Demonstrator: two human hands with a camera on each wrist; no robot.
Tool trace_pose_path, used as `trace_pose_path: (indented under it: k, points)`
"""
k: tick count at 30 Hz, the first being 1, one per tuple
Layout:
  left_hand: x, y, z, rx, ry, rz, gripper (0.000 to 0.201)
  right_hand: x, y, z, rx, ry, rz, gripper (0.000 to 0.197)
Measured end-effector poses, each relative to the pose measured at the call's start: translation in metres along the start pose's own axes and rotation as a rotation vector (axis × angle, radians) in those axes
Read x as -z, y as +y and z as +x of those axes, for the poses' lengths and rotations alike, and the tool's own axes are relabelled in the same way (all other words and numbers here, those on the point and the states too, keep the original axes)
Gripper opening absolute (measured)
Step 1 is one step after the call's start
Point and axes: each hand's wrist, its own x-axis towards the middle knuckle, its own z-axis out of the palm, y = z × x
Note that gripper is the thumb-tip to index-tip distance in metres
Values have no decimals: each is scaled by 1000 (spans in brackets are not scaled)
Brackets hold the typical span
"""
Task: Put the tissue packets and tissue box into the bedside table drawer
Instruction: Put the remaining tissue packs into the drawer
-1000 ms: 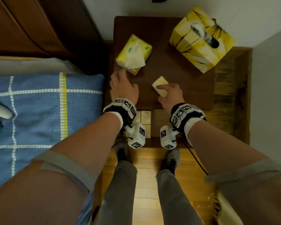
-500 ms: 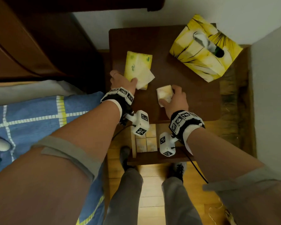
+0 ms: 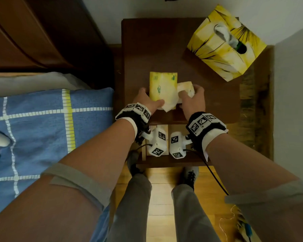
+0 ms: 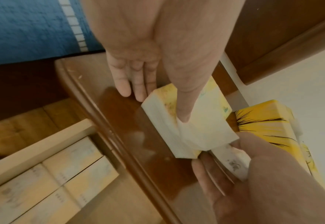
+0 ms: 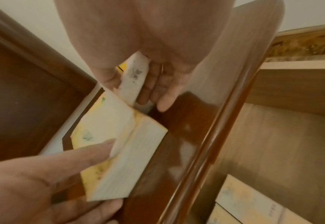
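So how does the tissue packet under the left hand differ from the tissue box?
The tissue packet lies flat and low towards the front edge; the tissue box is taller and stands at the far right corner. The left hand holds the packet; nothing touches the box. The packet's loose tissue lies over its near end; the box's sticks up from its top. Both are yellow, on the bedside table.

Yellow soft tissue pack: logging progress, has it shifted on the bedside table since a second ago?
Yes. The yellow soft tissue pack has moved toward the dark wooden bedside table's front edge and rightward, up against the small pale tissue packet.
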Motion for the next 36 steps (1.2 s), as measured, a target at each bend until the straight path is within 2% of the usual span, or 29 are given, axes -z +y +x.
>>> trace_pose_path:
  k: [3,7,11,15,18,23,26,32,36]
  points:
    - [-4,-10,-19,59,2,-24,75,2,4,-12,-25,-110,74,63]
    - [-9,-40,-47,76,10,-213,35,21,23,-31,65,-175,-38,80]
    - [-26,-76,-89,124,-39,-335,23,49,62,-55,-13,-252,-96,88]
    - [-50,-99,-117,196,-122,-285,33,71,97,-74,-118,-321,-169,94]
    - [-65,-113,-124,198,-163,-227,28,77,117,-76,-198,-299,-186,95]
    - [-63,-130,-113,134,5,14,30,56,135,-70,-228,-187,-212,92]
    - [-51,-141,-98,125,50,48,34,27,138,-66,-185,-155,-224,92]
    - [-40,-166,-69,111,43,24,36,-18,146,-62,-183,-93,-284,88]
    - [-40,-175,-60,101,14,19,37,-26,156,-59,-204,-164,-554,73]
